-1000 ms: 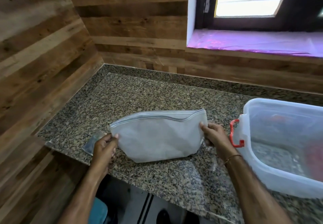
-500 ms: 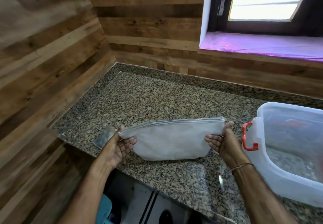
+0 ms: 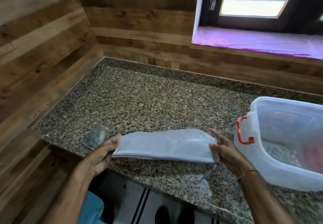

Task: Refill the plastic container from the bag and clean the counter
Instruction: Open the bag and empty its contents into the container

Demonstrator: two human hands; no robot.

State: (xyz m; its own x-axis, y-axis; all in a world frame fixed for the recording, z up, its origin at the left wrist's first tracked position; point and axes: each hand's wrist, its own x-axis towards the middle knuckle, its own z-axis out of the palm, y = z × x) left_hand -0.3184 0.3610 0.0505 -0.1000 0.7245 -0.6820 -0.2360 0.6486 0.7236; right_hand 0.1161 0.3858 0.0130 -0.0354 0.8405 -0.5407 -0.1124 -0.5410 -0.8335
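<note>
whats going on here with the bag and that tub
A person holds a flat grey zip bag by its two ends above the granite counter, left hand on one end and right hand on the other. An open plastic container with a red latch sits to the right. A small clear packet lies near the left hand.

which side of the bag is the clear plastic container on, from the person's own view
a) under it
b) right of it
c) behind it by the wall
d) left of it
b: the container, with its red handle facing the bag, stands on the counter just past the right hand, while the left hand holds the bag's other end.
</note>
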